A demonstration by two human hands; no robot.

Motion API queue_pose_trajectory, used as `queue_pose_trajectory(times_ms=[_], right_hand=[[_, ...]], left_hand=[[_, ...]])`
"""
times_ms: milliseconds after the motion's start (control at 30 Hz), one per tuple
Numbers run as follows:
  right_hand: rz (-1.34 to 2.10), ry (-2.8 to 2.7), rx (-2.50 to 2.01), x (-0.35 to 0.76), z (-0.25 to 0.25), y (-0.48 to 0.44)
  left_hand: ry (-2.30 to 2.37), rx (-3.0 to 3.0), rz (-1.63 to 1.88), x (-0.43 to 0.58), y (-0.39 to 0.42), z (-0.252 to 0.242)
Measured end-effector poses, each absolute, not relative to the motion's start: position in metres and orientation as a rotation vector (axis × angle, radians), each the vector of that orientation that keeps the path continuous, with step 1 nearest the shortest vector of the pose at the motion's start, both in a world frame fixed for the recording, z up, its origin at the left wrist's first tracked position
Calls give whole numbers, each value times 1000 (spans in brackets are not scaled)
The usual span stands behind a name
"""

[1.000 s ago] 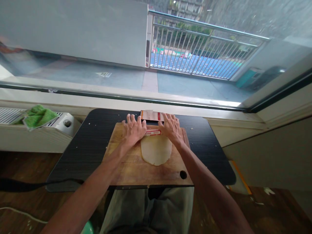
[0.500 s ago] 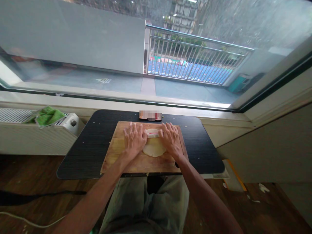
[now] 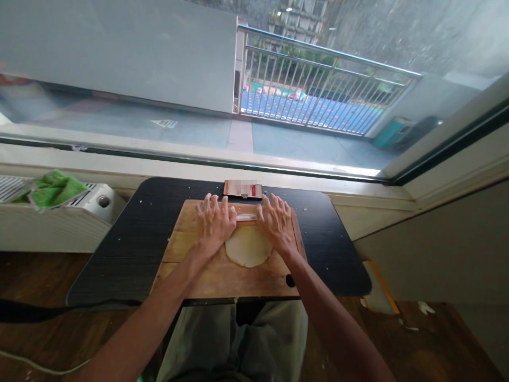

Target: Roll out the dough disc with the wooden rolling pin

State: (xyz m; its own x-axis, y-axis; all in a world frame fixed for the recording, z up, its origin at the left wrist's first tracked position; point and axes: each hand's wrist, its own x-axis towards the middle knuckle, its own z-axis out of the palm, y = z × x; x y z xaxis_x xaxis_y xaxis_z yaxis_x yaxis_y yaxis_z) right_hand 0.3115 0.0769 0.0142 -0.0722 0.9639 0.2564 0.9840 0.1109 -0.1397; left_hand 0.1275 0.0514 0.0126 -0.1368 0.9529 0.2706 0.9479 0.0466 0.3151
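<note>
Dough [image 3: 248, 248], rolled to a thin, roughly round sheet, lies flat near the middle of the cutting board [image 3: 222, 287], its far edge at the rolling pin [image 3: 246, 217]. Grip of the left hand [image 3: 216, 218]: palm down over the left part of the pin, fingers extended forward and not closed. Grip of the right hand [image 3: 275, 220]: likewise palm down, over the right part, fingers extended and slightly spread. Only a short white length of the pin, with a red strip, shows between the two hands; its ends are hidden beneath them. The near edge of the dough is slightly uneven. The board is wooden, with a round hole [image 3: 290, 280] at its near right corner, and rests on a black worktop [image 3: 111, 249]. Just beyond the board's far edge lies a phone [image 3: 234, 189], part of its face blurred. Small pale crumbs [image 3: 140, 201] are scattered over the worktop. To the left, a crumpled green cloth [image 3: 59, 188] lies on a white radiator [image 3: 51, 225]. Past the window sill [image 3: 178, 171], a metal railing [image 3: 330, 79] stands outside. Pale scraps [image 3: 425, 307] lie on the brown floor [image 3: 433, 345] at right.
</note>
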Motion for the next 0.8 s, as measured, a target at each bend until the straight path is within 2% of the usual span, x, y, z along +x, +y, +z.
queue_pose_trajectory(times_ms=[367, 800], right_hand=[[-53, -2052, -1966, 303, 22, 117], [-34, -2031, -2024, 307, 16, 78]], left_hand=[[2316, 2109, 598, 118, 94, 11], [2250, 2168, 654, 121, 68, 8]])
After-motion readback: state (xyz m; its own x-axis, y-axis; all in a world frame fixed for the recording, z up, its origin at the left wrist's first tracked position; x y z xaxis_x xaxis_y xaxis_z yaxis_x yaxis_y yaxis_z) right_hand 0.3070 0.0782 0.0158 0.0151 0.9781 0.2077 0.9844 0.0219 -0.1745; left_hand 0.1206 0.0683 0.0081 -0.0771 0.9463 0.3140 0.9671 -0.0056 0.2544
